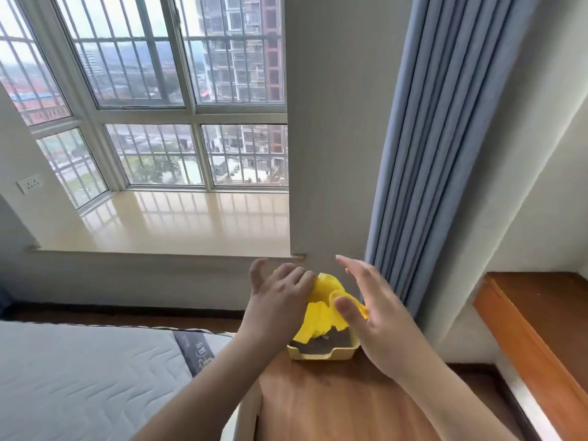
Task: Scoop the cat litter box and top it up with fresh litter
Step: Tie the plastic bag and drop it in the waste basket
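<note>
A small pale-yellow litter box [321,354] with dark litter inside stands at the far end of a wooden tabletop [334,402]. Above it hangs a bright yellow plastic bag [321,310], bunched and partly covering the box. My left hand [278,300] grips the bag's upper left part with curled fingers. My right hand [372,310] has its fingers straight, and its thumb pinches the bag's right side against the palm. No scoop shows in view.
A bed with a grey quilted mattress [89,370] lies to the left. Behind the box are a wall, a window sill [178,227] and a blue curtain [436,154]. A wooden ledge [541,319] runs along the right.
</note>
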A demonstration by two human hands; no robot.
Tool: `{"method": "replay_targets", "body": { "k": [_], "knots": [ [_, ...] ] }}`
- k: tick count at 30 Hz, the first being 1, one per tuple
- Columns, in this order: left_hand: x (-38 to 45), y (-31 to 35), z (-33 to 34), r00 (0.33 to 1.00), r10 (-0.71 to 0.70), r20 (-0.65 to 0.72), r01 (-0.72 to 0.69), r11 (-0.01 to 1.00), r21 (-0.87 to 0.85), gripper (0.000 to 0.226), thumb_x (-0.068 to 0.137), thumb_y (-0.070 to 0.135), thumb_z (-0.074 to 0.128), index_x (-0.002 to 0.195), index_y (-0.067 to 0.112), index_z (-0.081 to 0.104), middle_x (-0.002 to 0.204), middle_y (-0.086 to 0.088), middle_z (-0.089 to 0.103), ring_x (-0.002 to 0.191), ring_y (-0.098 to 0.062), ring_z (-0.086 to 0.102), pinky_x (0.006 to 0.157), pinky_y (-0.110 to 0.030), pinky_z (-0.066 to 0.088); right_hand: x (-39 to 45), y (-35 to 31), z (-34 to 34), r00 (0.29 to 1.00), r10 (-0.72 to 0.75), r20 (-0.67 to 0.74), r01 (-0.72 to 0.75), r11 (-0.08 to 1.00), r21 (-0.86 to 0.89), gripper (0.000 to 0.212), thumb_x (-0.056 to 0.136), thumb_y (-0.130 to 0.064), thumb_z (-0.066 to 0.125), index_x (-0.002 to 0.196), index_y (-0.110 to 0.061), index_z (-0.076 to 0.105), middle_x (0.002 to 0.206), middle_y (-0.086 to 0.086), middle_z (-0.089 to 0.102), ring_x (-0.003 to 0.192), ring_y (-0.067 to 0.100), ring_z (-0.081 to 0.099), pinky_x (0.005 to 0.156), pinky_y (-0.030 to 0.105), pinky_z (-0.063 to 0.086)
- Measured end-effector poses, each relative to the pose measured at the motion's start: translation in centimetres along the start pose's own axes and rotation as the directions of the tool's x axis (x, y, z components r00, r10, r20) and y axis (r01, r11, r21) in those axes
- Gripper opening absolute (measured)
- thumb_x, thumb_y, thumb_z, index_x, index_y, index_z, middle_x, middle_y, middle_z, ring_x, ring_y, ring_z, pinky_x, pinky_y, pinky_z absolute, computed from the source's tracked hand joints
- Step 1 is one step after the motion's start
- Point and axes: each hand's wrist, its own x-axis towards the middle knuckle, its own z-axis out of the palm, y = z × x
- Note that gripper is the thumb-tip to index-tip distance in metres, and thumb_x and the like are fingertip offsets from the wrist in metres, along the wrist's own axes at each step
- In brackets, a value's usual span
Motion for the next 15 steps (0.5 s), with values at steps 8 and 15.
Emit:
{"method": "replay_targets", "body": {
  "k": [8, 15],
  "knots": [
    [-4.4, -0.2, -0.9, 0.987, 0.163, 0.018, -0.154, 0.962, -0.226, 0.020, 0.076, 0.016, 0.053, 0.095, 0.017, 0.060, 0.094, 0.003, 0.069, 0.085, -0.020, 0.067, 0.078, -0.033, 0.054, -7.1, -5.7, 2.4, 0.987, -0.100, -0.127, 0.070, 0.973, -0.220, 0.056, 0.093, -0.055, 0.043, 0.145, -0.041, 0.028, 0.148, -0.018, 0.032, 0.135, 0.003, 0.034, 0.107, 0.031, 0.037],
    [-6.0, 3.2, -1.9, 0.969, 0.235, -0.081, -0.247, 0.878, -0.409, 0.019, 0.082, 0.012, 0.050, 0.100, 0.014, 0.054, 0.099, -0.001, 0.068, 0.092, -0.022, 0.065, 0.086, -0.032, 0.052, -9.1, -3.7, 1.3, 0.979, -0.082, -0.186, -0.046, 0.804, -0.593, 0.055, 0.084, -0.005, 0.052, 0.137, -0.020, 0.050, 0.136, 0.003, 0.053, 0.122, 0.020, 0.052, 0.099, 0.039, 0.047]
  ]
}}
